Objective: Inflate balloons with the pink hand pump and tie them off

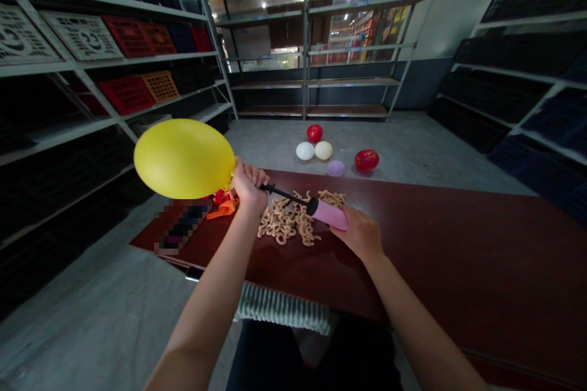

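A large inflated yellow balloon points out to the left from my left hand, whose fingers are wrapped round its neck and the black nozzle end of a hand pump. The pump's black rod runs right to its pink barrel, which my right hand grips at the far end. Beneath the pump, a pile of tan curly pieces lies on the dark red table. Orange and red uninflated balloons lie left of the pile, partly behind my left hand.
On the floor beyond the table lie red balloons, a white balloon, a cream balloon and a purple balloon. Shelves with crates stand at the left. A blurred dark object lies on the table's left end.
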`<action>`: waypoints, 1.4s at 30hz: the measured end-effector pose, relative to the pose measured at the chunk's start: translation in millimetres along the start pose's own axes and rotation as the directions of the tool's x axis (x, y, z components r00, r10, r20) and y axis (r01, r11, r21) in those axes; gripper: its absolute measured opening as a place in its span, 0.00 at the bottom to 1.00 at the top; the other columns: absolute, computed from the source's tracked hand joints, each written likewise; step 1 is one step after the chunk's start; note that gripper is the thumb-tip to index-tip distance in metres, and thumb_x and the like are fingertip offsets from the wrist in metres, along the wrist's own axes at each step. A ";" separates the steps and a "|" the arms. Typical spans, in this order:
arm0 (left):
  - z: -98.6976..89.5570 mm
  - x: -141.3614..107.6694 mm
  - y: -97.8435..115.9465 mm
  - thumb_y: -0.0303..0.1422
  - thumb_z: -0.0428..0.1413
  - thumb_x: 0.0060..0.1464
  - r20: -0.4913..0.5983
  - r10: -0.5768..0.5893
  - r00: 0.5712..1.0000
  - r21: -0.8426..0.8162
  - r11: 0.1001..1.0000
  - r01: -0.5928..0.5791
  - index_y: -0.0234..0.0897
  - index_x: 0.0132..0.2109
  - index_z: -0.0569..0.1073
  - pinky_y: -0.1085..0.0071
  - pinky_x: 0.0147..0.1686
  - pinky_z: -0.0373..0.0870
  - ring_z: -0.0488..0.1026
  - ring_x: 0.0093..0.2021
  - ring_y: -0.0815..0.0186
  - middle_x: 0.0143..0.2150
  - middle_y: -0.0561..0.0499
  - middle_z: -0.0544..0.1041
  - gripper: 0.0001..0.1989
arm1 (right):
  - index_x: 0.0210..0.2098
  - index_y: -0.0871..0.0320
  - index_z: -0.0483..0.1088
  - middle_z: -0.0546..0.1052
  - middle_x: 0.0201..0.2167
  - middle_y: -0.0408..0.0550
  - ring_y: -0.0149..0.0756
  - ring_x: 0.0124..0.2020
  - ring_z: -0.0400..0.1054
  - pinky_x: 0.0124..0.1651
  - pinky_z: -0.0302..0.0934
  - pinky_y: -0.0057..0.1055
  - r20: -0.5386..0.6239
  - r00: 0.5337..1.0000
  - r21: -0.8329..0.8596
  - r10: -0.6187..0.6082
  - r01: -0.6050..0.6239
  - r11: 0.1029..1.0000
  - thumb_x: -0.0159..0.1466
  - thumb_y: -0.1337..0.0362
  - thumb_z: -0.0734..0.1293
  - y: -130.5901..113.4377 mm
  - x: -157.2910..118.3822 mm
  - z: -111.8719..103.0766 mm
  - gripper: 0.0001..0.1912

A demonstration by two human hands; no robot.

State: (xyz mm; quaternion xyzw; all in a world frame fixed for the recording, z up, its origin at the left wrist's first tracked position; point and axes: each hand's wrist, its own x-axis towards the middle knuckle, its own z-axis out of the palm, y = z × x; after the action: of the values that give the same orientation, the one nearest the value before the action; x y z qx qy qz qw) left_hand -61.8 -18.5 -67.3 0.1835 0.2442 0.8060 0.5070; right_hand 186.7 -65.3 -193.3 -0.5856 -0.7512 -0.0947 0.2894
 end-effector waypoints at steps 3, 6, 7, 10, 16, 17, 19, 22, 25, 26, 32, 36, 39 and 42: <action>10.3 -7.5 -29.1 0.46 0.54 0.62 -0.003 -0.035 0.999 0.023 0.999 0.035 0.38 0.20 0.48 0.74 0.14 0.46 0.45 0.11 0.76 0.12 0.60 0.48 0.31 | 0.43 0.54 0.72 0.81 0.38 0.49 0.43 0.37 0.76 0.38 0.64 0.33 0.002 1.000 -0.001 0.026 -0.026 1.000 0.56 0.58 0.71 0.2 1.0 0.6 0.16; 18.8 -20.3 -64.8 0.46 0.54 0.62 0.006 -0.054 0.999 0.031 0.998 0.054 0.38 0.20 0.49 0.74 0.13 0.46 0.46 0.11 0.76 0.12 0.60 0.48 0.30 | 0.43 0.54 0.71 0.81 0.38 0.50 0.44 0.37 0.76 0.37 0.64 0.34 0.024 0.998 -0.005 0.064 -0.064 0.998 0.57 0.56 0.70 -0.9 1.3 -0.5 0.16; 20.6 -24.4 -76.0 0.45 0.54 0.63 0.008 -0.064 0.998 0.029 0.998 0.064 0.38 0.19 0.50 0.73 0.13 0.46 0.46 0.11 0.75 0.12 0.60 0.49 0.30 | 0.43 0.53 0.71 0.81 0.37 0.50 0.45 0.36 0.76 0.36 0.64 0.35 0.029 0.997 -0.008 0.075 -0.075 0.997 0.57 0.55 0.69 -1.1 1.2 -1.1 0.16; 23.3 -32.6 -99.3 0.41 0.52 0.64 0.011 -0.089 0.996 0.014 0.996 0.088 0.39 0.19 0.50 0.73 0.12 0.44 0.46 0.10 0.74 0.11 0.59 0.49 0.28 | 0.42 0.53 0.71 0.80 0.35 0.50 0.46 0.35 0.76 0.35 0.64 0.36 0.025 0.994 -0.010 0.104 -0.104 0.994 0.58 0.54 0.69 -0.9 0.8 -2.4 0.16; 19.9 -34.5 -96.0 0.34 0.50 0.64 -0.008 -0.080 0.997 -0.007 0.997 0.080 0.39 0.19 0.50 0.74 0.12 0.45 0.47 0.09 0.73 0.11 0.59 0.49 0.26 | 0.43 0.54 0.71 0.81 0.36 0.50 0.47 0.36 0.76 0.35 0.64 0.36 0.026 0.996 -0.006 0.081 -0.081 0.997 0.57 0.55 0.69 -1.5 0.6 -2.0 0.16; 18.3 -34.6 -92.9 0.34 0.50 0.64 -0.022 -0.084 0.996 -0.007 0.996 0.083 0.39 0.19 0.50 0.74 0.12 0.46 0.47 0.10 0.73 0.11 0.59 0.49 0.26 | 0.43 0.54 0.71 0.81 0.36 0.50 0.46 0.36 0.76 0.35 0.64 0.36 0.022 0.997 -0.005 0.068 -0.068 0.998 0.57 0.55 0.68 -2.2 0.3 -1.9 0.15; 14.4 -35.0 -87.0 0.34 0.51 0.64 -0.051 -0.090 0.995 -0.005 0.996 0.089 0.38 0.20 0.49 0.75 0.12 0.46 0.47 0.10 0.74 0.11 0.60 0.49 0.26 | 0.43 0.54 0.72 0.81 0.36 0.50 0.46 0.36 0.76 0.36 0.64 0.35 0.008 0.999 -0.006 0.044 -0.044 0.999 0.58 0.55 0.68 -4.3 -0.8 -1.7 0.15; 7.6 -35.2 -80.2 0.35 0.51 0.64 -0.073 -0.095 0.993 -0.006 0.996 0.095 0.38 0.20 0.49 0.75 0.12 0.46 0.47 0.10 0.75 0.12 0.60 0.49 0.26 | 0.44 0.54 0.72 0.81 0.37 0.50 0.44 0.37 0.76 0.37 0.64 0.34 -0.002 1.000 -0.016 0.017 -0.017 1.000 0.58 0.56 0.68 -8.8 -2.9 -1.9 0.16; 1.1 -34.4 -74.7 0.36 0.51 0.64 -0.084 -0.097 0.992 -0.015 0.995 0.096 0.38 0.20 0.49 0.75 0.13 0.45 0.47 0.10 0.75 0.11 0.60 0.49 0.26 | 0.46 0.55 0.72 0.82 0.40 0.51 0.44 0.38 0.76 0.37 0.63 0.32 0.007 1.000 -0.025 -0.017 0.017 1.000 0.58 0.56 0.68 -13.3 -4.1 -2.9 0.18; -0.8 -33.8 -72.6 0.36 0.51 0.64 -0.089 -0.097 0.991 -0.017 0.995 0.096 0.38 0.20 0.49 0.74 0.13 0.45 0.47 0.10 0.75 0.11 0.60 0.49 0.26 | 0.46 0.55 0.72 0.82 0.40 0.51 0.44 0.38 0.76 0.37 0.63 0.32 0.012 1.000 -0.028 -0.026 0.026 0.999 0.58 0.55 0.68 -14.4 -4.1 -3.5 0.18; -9.9 -25.6 -49.4 0.33 0.49 0.64 -0.111 -0.072 0.991 -0.024 0.997 0.070 0.39 0.20 0.48 0.73 0.14 0.45 0.46 0.11 0.75 0.12 0.60 0.48 0.25 | 0.46 0.56 0.72 0.81 0.40 0.52 0.44 0.39 0.76 0.36 0.61 0.32 0.043 0.998 -0.038 -0.048 0.050 0.998 0.60 0.54 0.67 -16.1 -3.7 -7.7 0.18; -11.9 -14.7 -19.0 0.33 0.48 0.65 -0.086 -0.071 0.994 -0.023 0.997 0.069 0.39 0.21 0.48 0.73 0.15 0.46 0.45 0.11 0.75 0.13 0.60 0.48 0.25 | 0.50 0.56 0.71 0.80 0.43 0.53 0.42 0.40 0.75 0.38 0.60 0.31 0.065 0.996 -0.021 -0.054 0.056 0.998 0.59 0.54 0.69 -16.4 -4.5 -9.1 0.21; -10.4 -5.4 12.8 0.35 0.47 0.66 -0.064 -0.081 0.995 0.019 0.996 0.083 0.38 0.21 0.47 0.74 0.15 0.46 0.45 0.11 0.75 0.13 0.60 0.47 0.25 | 0.48 0.56 0.71 0.80 0.42 0.52 0.42 0.40 0.75 0.38 0.59 0.31 0.067 0.996 -0.002 -0.052 0.052 0.999 0.60 0.54 0.68 -18.8 -4.3 -7.6 0.19; -6.3 2.1 43.4 0.33 0.45 0.66 -0.005 -0.041 0.999 0.032 0.999 0.041 0.38 0.21 0.47 0.74 0.14 0.47 0.44 0.11 0.75 0.13 0.60 0.46 0.25 | 0.47 0.56 0.71 0.80 0.42 0.50 0.41 0.40 0.75 0.39 0.59 0.31 0.063 0.997 0.021 -0.053 0.052 0.998 0.60 0.53 0.68 -20.9 -2.7 -3.2 0.19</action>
State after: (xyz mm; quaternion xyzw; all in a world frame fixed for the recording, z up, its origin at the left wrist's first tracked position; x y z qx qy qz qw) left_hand -97.7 -33.8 -47.2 0.1846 0.2620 0.7918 0.5199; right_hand 168.6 -75.3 -188.0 -0.5657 -0.7760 -0.0765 0.2684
